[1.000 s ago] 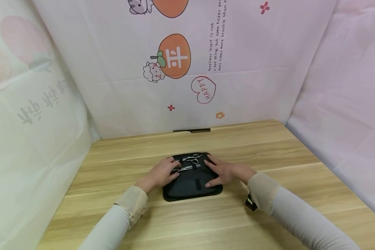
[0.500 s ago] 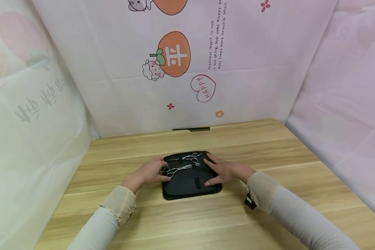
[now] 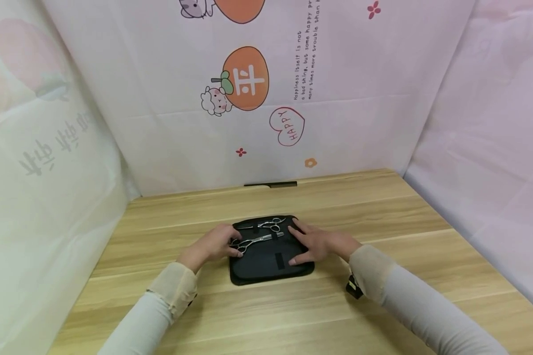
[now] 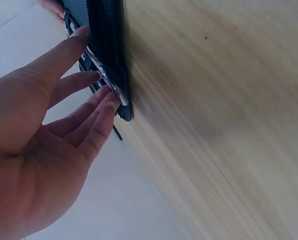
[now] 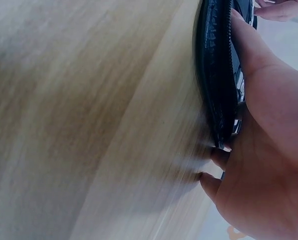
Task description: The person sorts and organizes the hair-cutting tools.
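Observation:
An opened black zip case [image 3: 259, 266] lies flat on the table in the head view. Strapped in it are hairdressing scissors [image 3: 270, 225] at the back and thinning scissors [image 3: 259, 240] in front, their handles at opposite ends. My left hand [image 3: 216, 242] is at the case's left edge, thumb and fingers spread about the thinning scissors' handles and touching there. In the left wrist view, the thumb of that left hand [image 4: 44, 125] rests near the zip [image 4: 89, 20]. My right hand [image 3: 317, 242] rests with spread fingers on the case's right side; its outer fingers reach past the zipped edge [image 5: 223, 75].
A black comb [image 3: 284, 185] lies at the table's back edge against the printed cloth [image 3: 182, 148]. Cloth walls also stand left and right of the wooden table [image 3: 382, 212]. A small black object [image 3: 353, 288] shows beneath the right sleeve.
My left hand has slid left along the thinning scissors to the case's left edge, uncovering more of both scissors. The right hand has stayed on the case.

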